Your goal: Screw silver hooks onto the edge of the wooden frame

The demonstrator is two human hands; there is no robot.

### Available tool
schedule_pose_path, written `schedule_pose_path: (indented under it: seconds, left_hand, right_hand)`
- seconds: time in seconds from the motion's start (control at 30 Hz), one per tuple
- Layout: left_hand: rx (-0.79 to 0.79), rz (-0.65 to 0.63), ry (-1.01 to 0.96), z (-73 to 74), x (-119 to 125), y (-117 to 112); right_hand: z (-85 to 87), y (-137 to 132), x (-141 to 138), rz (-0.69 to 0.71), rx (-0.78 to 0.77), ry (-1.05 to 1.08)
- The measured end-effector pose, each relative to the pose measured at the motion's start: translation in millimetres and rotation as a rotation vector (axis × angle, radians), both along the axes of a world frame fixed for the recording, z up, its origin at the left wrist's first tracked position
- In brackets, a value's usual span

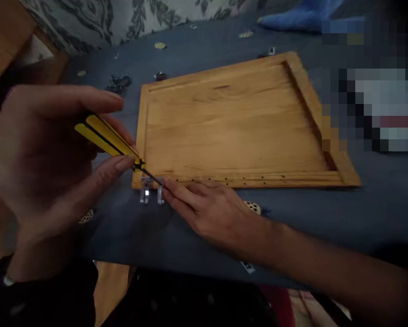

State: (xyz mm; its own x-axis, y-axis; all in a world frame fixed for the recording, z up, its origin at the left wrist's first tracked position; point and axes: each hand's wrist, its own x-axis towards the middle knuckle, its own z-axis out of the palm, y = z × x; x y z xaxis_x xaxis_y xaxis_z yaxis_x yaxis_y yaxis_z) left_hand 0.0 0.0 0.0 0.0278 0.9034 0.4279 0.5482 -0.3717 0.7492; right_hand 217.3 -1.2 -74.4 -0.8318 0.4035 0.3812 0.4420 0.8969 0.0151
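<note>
My left hand (50,154) is closed around the yellow and black handle of a screwdriver (117,143), thumb below and fingers above. Its thin shaft slants down to the right, with the tip at a small metal hook rack (145,184) on the near left edge of a wooden panel (224,122). Two silver hooks hang over that edge. My right hand (213,204) lies along the edge, its fingertips pinched together at the rack's right end beside the screwdriver tip. Whether a screw sits under the tip is hidden. Small dark holes run along the panel's near rail.
The panel lies on a dark blue patterned cloth (326,222). A small dark pile (118,84) and another dark bit (160,76) sit beyond its left end. Blue fabric (299,16) lies at the back. The right side is partly pixelated.
</note>
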Motion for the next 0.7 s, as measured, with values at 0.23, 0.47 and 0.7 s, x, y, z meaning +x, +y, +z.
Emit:
schedule_pose_path:
  seconds: [0.23, 0.47, 0.7]
  left_hand:
    - [0.014, -0.058, -0.012, 1.8, -2.4, 3.5]
    - [0.087, -0.125, 0.035, -2.8, -3.0, 10.2]
    - [0.036, -0.007, 0.022, 0.5, 2.9, 1.5]
  right_hand:
    - [0.0, 1.2, 1.6, 0.004, -0.024, -0.052]
    - [-1.8, 0.8, 0.8, 0.009, -0.042, -0.042]
    - [-0.9, -0.2, 1.3, 0.008, -0.047, -0.057]
